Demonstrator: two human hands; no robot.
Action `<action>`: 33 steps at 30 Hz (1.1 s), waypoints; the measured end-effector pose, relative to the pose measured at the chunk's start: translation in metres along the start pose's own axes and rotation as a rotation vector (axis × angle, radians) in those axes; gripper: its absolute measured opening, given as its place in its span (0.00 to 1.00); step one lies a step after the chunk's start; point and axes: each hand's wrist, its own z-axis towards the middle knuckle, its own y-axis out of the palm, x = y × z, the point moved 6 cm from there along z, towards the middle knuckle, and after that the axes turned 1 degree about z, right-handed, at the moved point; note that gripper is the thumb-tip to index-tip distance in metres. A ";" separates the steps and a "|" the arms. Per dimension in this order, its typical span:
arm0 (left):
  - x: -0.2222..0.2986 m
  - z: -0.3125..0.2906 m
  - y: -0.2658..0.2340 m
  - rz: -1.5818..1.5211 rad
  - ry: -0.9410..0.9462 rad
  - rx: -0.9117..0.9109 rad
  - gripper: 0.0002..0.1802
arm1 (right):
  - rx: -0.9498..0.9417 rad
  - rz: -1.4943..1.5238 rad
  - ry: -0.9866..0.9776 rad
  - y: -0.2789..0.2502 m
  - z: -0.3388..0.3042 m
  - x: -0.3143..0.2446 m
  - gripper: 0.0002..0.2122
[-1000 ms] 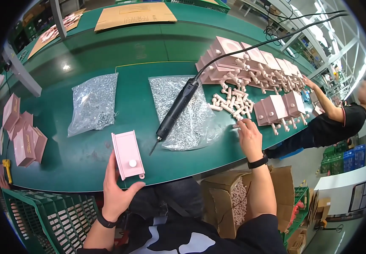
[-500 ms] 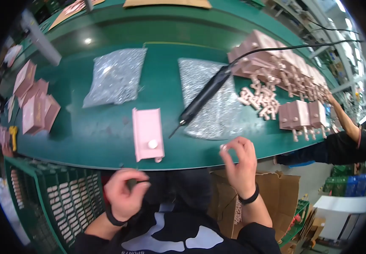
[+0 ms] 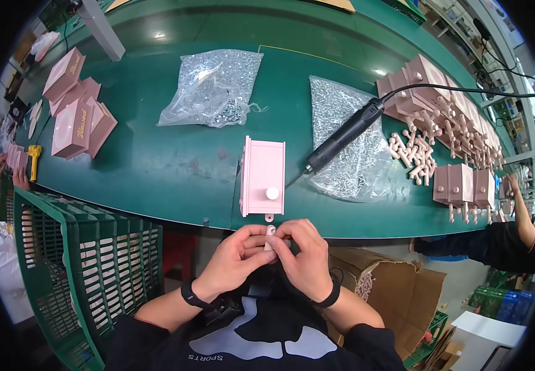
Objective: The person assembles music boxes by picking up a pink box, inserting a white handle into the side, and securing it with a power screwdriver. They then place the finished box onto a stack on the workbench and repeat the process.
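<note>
Just off the near table edge, my left hand [image 3: 240,253] and my right hand [image 3: 302,252] meet with fingers closed on a small pale pink wooden peg [image 3: 270,237]. The peg stands roughly upright between the fingertips, its lower part partly covered. Right beyond the hands, a pink box [image 3: 263,167] lies on the green table. A round whitish knob [image 3: 272,193] sits on its upper face, and a small pink tab [image 3: 269,217] sticks out at its near end. Neither hand touches the box.
A black electric screwdriver [image 3: 348,135] rests on a bag of screws [image 3: 335,93]; another bag of small metal parts [image 3: 218,80] lies left. Loose pegs [image 3: 413,154] and pink boxes [image 3: 453,183] stand right, more boxes [image 3: 72,130] left. A green crate [image 3: 72,216] flanks me. Other people work at both sides.
My hands were apart and have come together on the peg. The right hand moved left from beside the screw bag. The view has shifted, so the table things sit farther right.
</note>
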 end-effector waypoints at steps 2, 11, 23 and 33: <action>-0.002 0.001 -0.001 -0.070 -0.033 -0.007 0.20 | 0.042 -0.002 -0.005 -0.001 0.002 -0.001 0.08; -0.005 0.006 0.007 -0.210 -0.036 -0.009 0.22 | 0.029 0.047 0.054 -0.005 0.005 0.004 0.07; 0.010 0.001 0.012 -0.096 -0.046 0.081 0.30 | 0.501 -0.473 0.056 -0.116 0.035 0.046 0.03; 0.009 0.003 0.013 -0.006 -0.111 -0.005 0.33 | 0.198 -0.774 0.006 -0.115 0.059 0.069 0.05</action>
